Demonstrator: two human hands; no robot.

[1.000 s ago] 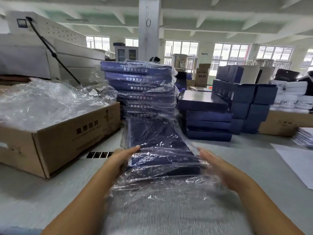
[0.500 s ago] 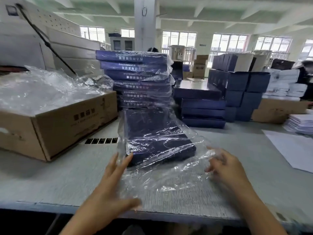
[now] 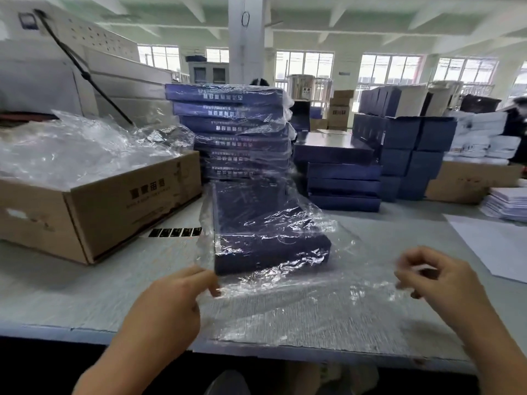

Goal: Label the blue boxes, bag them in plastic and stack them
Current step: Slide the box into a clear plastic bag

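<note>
A flat blue box (image 3: pixel 265 232) lies on the grey table (image 3: pixel 71 295) inside a clear plastic bag (image 3: pixel 299 303) whose open end trails toward me. My left hand (image 3: pixel 174 303) pinches the bag's left edge near the box's front corner. At the bag's right edge, my right hand (image 3: pixel 436 280) holds the film with curled fingers. Behind the box rises a stack of bagged blue boxes (image 3: pixel 231 132). To its right sits a lower stack of unbagged blue boxes (image 3: pixel 339 172).
An open cardboard carton (image 3: pixel 108 212) heaped with clear bags (image 3: pixel 71 149) stands at the left. A strip of black labels (image 3: pixel 175 232) lies beside it. More blue boxes (image 3: pixel 410 143), a brown carton (image 3: pixel 467 181) and white sheets (image 3: pixel 496 246) are at the right.
Both hands left the box's sides and slid back along the bag. They now hold the film's open end at the left and right edges, with the box resting on the table.
</note>
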